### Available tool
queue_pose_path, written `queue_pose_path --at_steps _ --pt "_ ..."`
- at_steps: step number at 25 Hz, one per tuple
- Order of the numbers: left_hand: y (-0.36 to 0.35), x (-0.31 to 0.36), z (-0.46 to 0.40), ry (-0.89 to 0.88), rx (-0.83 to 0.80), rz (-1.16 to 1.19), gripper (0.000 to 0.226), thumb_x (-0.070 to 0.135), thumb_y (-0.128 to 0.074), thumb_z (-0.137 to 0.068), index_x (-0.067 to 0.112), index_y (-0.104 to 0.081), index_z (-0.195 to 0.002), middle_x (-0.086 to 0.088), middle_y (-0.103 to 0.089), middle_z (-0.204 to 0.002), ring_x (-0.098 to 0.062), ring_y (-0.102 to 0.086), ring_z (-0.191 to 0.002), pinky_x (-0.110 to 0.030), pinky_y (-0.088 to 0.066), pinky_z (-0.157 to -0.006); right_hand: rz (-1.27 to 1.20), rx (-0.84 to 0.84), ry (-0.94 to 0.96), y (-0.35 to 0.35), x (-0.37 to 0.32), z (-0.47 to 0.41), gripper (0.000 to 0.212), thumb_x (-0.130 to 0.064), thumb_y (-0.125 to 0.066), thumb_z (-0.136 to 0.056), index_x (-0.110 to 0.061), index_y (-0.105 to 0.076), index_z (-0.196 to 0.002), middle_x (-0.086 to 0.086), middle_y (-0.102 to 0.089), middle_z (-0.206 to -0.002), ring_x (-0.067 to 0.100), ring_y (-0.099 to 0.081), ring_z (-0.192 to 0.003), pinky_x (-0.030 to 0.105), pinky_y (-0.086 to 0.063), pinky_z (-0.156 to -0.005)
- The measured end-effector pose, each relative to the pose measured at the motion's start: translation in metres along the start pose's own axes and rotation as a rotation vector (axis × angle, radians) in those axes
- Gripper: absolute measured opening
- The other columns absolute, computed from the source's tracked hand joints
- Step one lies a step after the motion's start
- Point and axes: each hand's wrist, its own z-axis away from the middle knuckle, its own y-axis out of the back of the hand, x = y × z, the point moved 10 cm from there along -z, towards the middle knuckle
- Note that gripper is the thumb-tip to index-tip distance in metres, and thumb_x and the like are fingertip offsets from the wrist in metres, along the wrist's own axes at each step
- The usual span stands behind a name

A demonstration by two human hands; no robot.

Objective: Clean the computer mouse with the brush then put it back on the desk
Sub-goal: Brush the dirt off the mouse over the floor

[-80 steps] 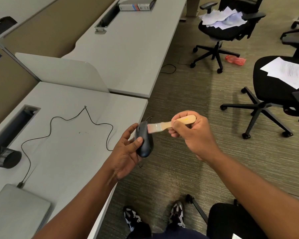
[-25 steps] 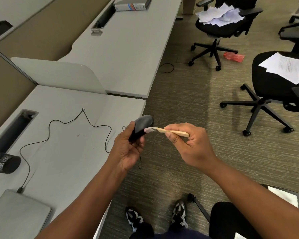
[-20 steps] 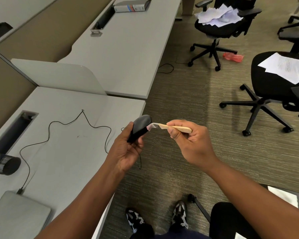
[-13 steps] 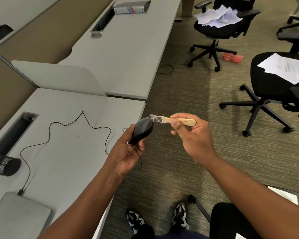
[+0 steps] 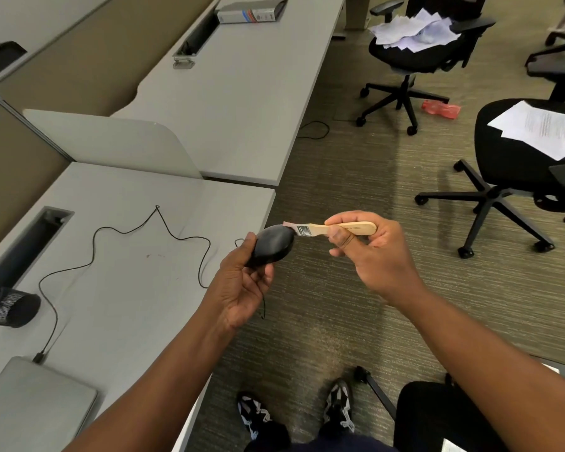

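1. Since the frame half a second back, the brush [image 5: 327, 229] has shifted only slightly: its bristles lie at the upper far edge of the mouse [image 5: 272, 245], where a second ago they were tucked lower against its side. The stroke has worked its way up and over the shell.

2. Over the last three seconds the mouse has also turned in the grip, from edge-on to its domed back facing up, so a fresh face is now under the bristles.

3. The left hand [image 5: 242, 285] grips the mouse from beneath, thumb along its left side and fingers curled under. The right hand [image 5: 372, 252] pinches the wooden handle, thumb pressed on the near face, fingers wrapped over the top.

4. Judged from this, the cleaning is well along but not shown finished; setting the mouse down is not yet done.

5. The mouse sits in mid-frame, just right of the desk [image 5: 137, 288] edge, hanging over carpet rather than the desktop.

6. Its cable [image 5: 124, 228] loops across the desktop to the lower left, and a short length dangles below the left hand.

7. A wide bare stretch of desktop lies left of the hands. The cable loops and the desk's right edge are the things to mind on the way back; a landing too near that edge risks a drop.

8. The office chair [image 5: 519, 171] at right stands well apart.
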Motion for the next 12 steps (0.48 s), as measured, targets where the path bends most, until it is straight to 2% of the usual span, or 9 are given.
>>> queue_pose_path --at_steps 2,4,5,6,7,9,10,12 --pt "0.002 0.002 -0.001 -0.027 0.016 0.007 0.053 0.03 -0.08 -0.079 0.008 -0.06 -0.123 -0.019 -0.067 -0.119 -0.02 -0.07 -0.088 -0.022 -0.062 -0.056 0.022 0.003 0.024 0.002 -0.001 0.003 0.014 -0.011 -0.072 -0.095 -0.022 -0.08 -0.098 0.014 -0.075 -0.087 0.038 -0.068 -0.077 0.058 -0.062 -0.076" --pt "0.004 0.003 -0.002 -0.041 0.033 0.011 0.053 0.03 -0.078 -0.084 0.008 -0.058 -0.129 -0.021 -0.066 -0.127 -0.024 -0.07 -0.096 -0.024 -0.063 -0.058 0.041 -0.031 0.054 0.0 -0.004 0.007 0.015 -0.012 -0.071 -0.096 -0.025 -0.08 -0.097 0.019 -0.072 -0.083 0.051 -0.063 -0.075 0.068 -0.057 -0.068" --pt "0.005 0.004 -0.003 -0.05 0.041 0.009 0.055 0.029 -0.078 -0.087 0.007 -0.056 -0.133 -0.021 -0.066 -0.128 -0.025 -0.071 -0.098 -0.025 -0.064 -0.059 0.053 -0.058 0.064 -0.003 -0.006 0.009 0.015 -0.012 -0.071 -0.096 -0.025 -0.079 -0.096 0.019 -0.07 -0.08 0.054 -0.06 -0.072 0.065 -0.055 -0.061" --pt "0.006 0.005 -0.005 -0.064 0.048 0.005 0.06 0.028 -0.078 -0.087 0.008 -0.054 -0.138 -0.021 -0.066 -0.128 -0.026 -0.071 -0.1 -0.026 -0.064 -0.06 0.073 -0.087 0.071 -0.007 -0.008 0.011 0.015 -0.012 -0.07 -0.097 -0.024 -0.079 -0.097 0.018 -0.069 -0.076 0.05 -0.059 -0.066 0.057 -0.052 -0.053" --pt "0.007 0.007 -0.006 -0.078 0.055 0.001 0.067 0.028 -0.079 -0.085 0.008 -0.051 -0.143 -0.021 -0.066 -0.129 -0.028 -0.073 -0.1 -0.027 -0.065 -0.06 0.095 -0.119 0.07 -0.012 -0.009 0.014 0.015 -0.011 -0.07 -0.097 -0.022 -0.078 -0.098 0.015 -0.068 -0.072 0.038 -0.058 -0.056 0.044 -0.049 -0.045" --pt "0.01 0.008 -0.009 -0.105 0.077 -0.011 0.079 0.026 -0.083 -0.078 0.012 -0.047 -0.147 -0.02 -0.064 -0.133 -0.031 -0.074 -0.103 -0.03 -0.065 -0.061 0.1 -0.167 0.051 -0.019 -0.009 0.018 0.011 -0.009 -0.069 -0.097 -0.015 -0.078 -0.1 0.011 -0.066 -0.069 0.01 -0.05 -0.048 0.024 -0.038 -0.042" --pt "0.01 0.009 -0.01 -0.117 0.085 -0.029 0.08 0.025 -0.083 -0.076 0.012 -0.047 -0.147 -0.019 -0.065 -0.131 -0.031 -0.074 -0.105 -0.03 -0.064 -0.063 0.081 -0.168 0.042 -0.02 -0.009 0.018 0.01 -0.009 -0.069 -0.097 -0.013 -0.078 -0.1 0.015 -0.066 -0.07 0.01 -0.051 -0.05 0.021 -0.039 -0.044" --pt "0.008 0.008 -0.009 -0.124 0.084 -0.072 0.073 0.023 -0.083 -0.074 0.011 -0.053 -0.14 -0.014 -0.074 -0.116 -0.029 -0.073 -0.103 -0.029 -0.064 -0.064 0.019 -0.143 0.017 -0.019 -0.008 0.014 0.009 -0.01 -0.07 -0.096 -0.014 -0.077 -0.098 0.025 -0.069 -0.08 0.026 -0.062 -0.062 0.032 -0.052 -0.054"
